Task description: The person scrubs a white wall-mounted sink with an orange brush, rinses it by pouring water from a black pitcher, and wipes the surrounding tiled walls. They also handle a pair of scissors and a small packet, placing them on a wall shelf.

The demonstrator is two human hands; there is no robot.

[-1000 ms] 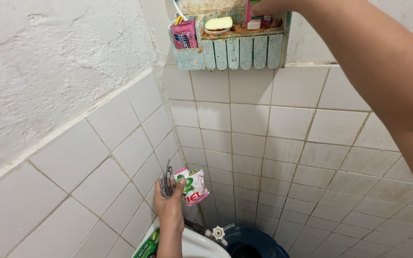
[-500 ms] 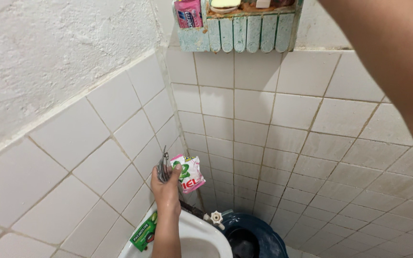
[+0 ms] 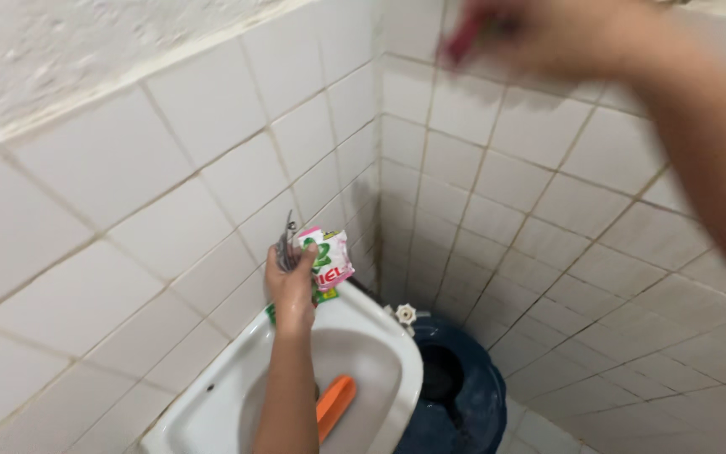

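Tiled corner, white squares with dark grout on both walls. Below the left hand [image 3: 291,290]: a white corner sink [image 3: 380,332], with an orange brush-like handle [image 3: 335,406] lying in the basin, partly hidden behind the forearm. Just right of the sink, a small white tap handle [image 3: 406,314]; beyond it, a dark blue bucket [image 3: 464,395] on the floor, mouth up.

Clenched in the left fingers [image 3: 306,252]: a small pink-and-white sachet [image 3: 329,259] with a green round mark, flat face toward the camera, long axis roughly upright and tilted slightly right, top edge above the thumb. Beside it in the same grip, on the wall side, a thin bunch of grey metal pieces [image 3: 286,245] pointing up; kind not clear. Peeking from under the hand, on the sink rim, a green packet [image 3: 323,296], mostly covered.

Top of view: the right hand [image 3: 539,34], blurred, fingers closed around something pink-red [image 3: 462,40], too smeared to identify.
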